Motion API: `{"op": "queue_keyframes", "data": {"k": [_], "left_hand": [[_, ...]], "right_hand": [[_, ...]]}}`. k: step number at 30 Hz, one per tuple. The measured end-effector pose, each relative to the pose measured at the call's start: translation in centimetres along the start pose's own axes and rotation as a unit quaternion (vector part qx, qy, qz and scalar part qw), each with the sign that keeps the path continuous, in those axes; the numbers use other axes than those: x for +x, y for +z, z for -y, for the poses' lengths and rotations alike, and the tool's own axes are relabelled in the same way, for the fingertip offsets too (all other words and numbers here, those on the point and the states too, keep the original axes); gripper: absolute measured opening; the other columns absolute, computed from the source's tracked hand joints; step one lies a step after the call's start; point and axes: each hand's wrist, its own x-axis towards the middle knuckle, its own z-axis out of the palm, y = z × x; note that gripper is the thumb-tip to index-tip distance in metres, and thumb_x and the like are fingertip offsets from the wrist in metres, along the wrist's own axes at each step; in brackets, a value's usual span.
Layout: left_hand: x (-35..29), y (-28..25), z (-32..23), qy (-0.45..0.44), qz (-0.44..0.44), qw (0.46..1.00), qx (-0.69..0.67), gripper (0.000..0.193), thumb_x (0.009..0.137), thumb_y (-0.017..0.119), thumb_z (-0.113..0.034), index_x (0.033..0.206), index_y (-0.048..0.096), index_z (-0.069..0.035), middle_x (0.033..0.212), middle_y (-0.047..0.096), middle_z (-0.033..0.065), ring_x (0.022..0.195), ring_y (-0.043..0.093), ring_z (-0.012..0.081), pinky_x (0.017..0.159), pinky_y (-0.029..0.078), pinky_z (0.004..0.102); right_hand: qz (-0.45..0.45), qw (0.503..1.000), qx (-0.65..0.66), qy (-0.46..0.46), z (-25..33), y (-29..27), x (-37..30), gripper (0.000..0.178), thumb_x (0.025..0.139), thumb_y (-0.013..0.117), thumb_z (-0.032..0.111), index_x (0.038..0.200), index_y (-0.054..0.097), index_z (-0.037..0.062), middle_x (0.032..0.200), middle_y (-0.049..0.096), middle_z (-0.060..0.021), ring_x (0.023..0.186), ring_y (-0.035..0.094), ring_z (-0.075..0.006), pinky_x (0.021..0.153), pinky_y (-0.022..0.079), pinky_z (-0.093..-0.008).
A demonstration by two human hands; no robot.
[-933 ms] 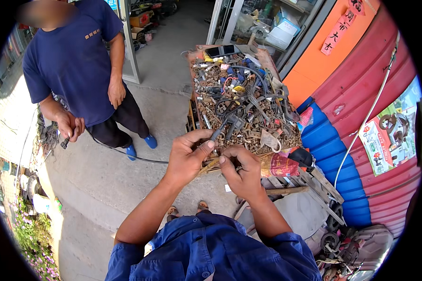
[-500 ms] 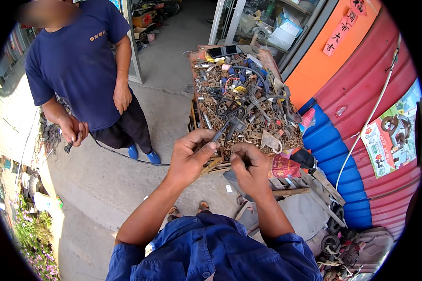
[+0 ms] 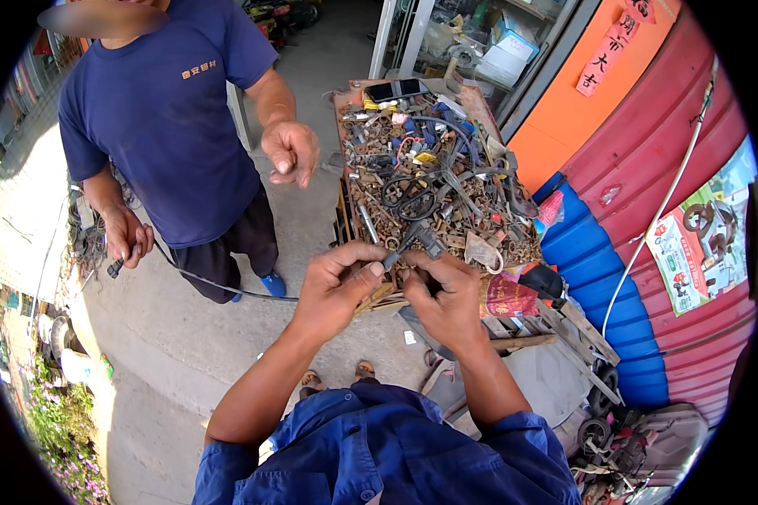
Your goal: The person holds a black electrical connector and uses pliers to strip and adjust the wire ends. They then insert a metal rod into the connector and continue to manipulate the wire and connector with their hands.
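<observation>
Left hand (image 3: pixel 338 286) and right hand (image 3: pixel 446 296) side by side, each grip closed on a small dark metal part (image 3: pixel 413 244), held just above the near edge of a scrap-covered table (image 3: pixel 345 109), another person's hand (image 3: pixel 291 151) nearby

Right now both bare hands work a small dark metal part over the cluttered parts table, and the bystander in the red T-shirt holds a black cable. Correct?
Not quite: in the head view the bystander's T-shirt is navy blue, not red. Both hands, left hand and right hand, do work the small dark metal part over the cluttered parts table.
</observation>
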Motion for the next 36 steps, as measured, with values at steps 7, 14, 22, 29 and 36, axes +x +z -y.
{"op": "queue_keyframes", "data": {"k": [7,14,22,29,36], "left_hand": [[0.2,0.8,-0.9,0.013,-0.020,1.000,-0.020,0.021,0.097,0.064,-0.007,0.115,0.066,0.003,0.082,0.062,0.0046,0.065,0.052,0.0081,0.056,0.042,0.0231],[0.3,0.7,-1.0,0.012,-0.010,1.000,-0.004,0.024,0.097,0.064,-0.005,0.120,0.066,0.002,0.081,0.062,0.0035,0.062,0.050,0.0070,0.052,0.041,0.0222],[0.5,0.7,-0.7,0.001,-0.004,1.000,0.010,0.023,0.097,0.065,-0.005,0.119,0.066,0.002,0.080,0.062,0.0032,0.062,0.050,0.0065,0.051,0.040,0.0216],[0.8,0.7,0.1,0.046,0.005,0.998,0.051,0.021,0.096,0.066,-0.006,0.116,0.066,0.001,0.084,0.061,0.0028,0.065,0.053,0.0063,0.052,0.041,0.0217],[0.5,1.0,-0.5,0.027,-0.003,0.999,0.040,0.020,0.096,0.066,-0.007,0.115,0.067,0.001,0.086,0.060,0.0020,0.067,0.053,0.0060,0.053,0.041,0.0215]], "right_hand": [[-0.018,0.994,-0.071,-0.079,-0.2,0.2,0.1,0.028,0.075,0.072,-0.003,0.103,0.074,0.0030,0.068,0.056,-0.0094,0.053,0.056,-0.0191,0.048,0.044,-0.0317],[-0.040,0.991,-0.080,-0.104,-0.4,0.4,0.0,0.028,0.076,0.070,-0.004,0.103,0.075,0.0026,0.070,0.058,-0.0084,0.055,0.056,-0.0163,0.050,0.044,-0.0303],[0.023,0.943,0.295,0.154,-1.0,0.6,-0.2,0.012,0.091,0.072,0.008,0.099,0.071,-0.0010,0.068,0.061,-0.0017,0.058,0.054,-0.0053,0.049,0.040,-0.0233],[0.051,0.948,0.265,0.167,-0.5,0.2,0.5,0.015,0.094,0.073,0.015,0.091,0.068,0.0013,0.067,0.060,0.0023,0.059,0.052,-0.0034,0.050,0.039,-0.0208],[0.049,0.942,0.292,0.155,-1.9,0.4,0.3,0.007,0.094,0.070,0.008,0.093,0.068,0.0016,0.069,0.060,0.0040,0.062,0.049,-0.0029,0.053,0.037,-0.0222]]}}
